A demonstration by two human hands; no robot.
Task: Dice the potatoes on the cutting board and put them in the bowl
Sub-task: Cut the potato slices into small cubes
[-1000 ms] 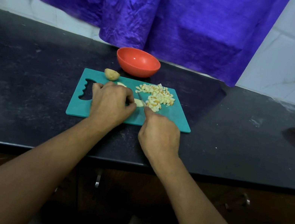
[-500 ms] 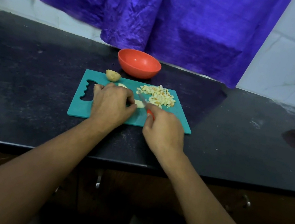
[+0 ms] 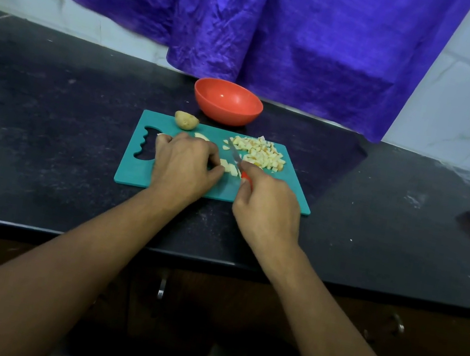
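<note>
Evidently, dicing was the step in hand. The right hand [image 3: 266, 205] was clamped round the red handle of the knife [image 3: 234, 153], whose blade pointed away across the cutting board [image 3: 134, 172]. The left hand [image 3: 182, 165], fingers curled, pinched and held down a partly cut potato piece [image 3: 229, 168] just left of the blade. Whether the edge touched the board could not be told.

A diced pile [image 3: 260, 152] lay on the board's far right part, just beyond the knife. One small unpeeled potato [image 3: 186, 120] sat at the far edge, with a pale slice [image 3: 201, 136] near it. The orange bowl [image 3: 226, 113] stood on the bench [image 3: 50, 114] just behind the board and appeared to hold nothing.

In my judgement the task was around midway: no dice had been transferred. The next move called for a downward cut through the held piece, with the left fingertips kept clear of the blade.
</note>
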